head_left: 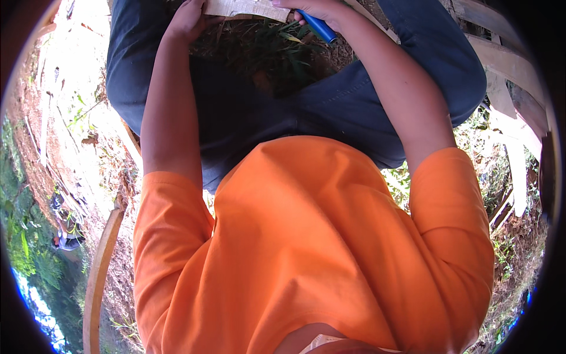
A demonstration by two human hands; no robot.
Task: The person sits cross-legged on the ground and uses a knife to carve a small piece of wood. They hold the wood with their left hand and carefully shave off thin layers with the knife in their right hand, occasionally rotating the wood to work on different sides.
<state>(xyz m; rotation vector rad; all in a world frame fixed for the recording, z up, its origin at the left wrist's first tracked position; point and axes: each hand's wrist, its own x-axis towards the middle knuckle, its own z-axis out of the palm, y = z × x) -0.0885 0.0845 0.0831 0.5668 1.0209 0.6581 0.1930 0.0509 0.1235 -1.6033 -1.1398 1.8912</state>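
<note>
At the top edge, a pale flat piece of wood (250,8) lies across between my hands, partly cut off by the frame. My left hand (190,21) is closed on its left end, the fingers curled under it. My right hand (323,10) is by the wood's right end, closed around a blue rod-shaped tool (318,26). The tool's rounded blue end points down and to the right out of my grip. Its other end is hidden, so I cannot tell its exact kind.
My legs in dark trousers (247,112) are bent around a patch of grass (259,53). Long boards (507,65) lie at the right, and a curved wooden strip (101,277) stands at the lower left. Sunlit soil (76,118) with twigs stretches along the left.
</note>
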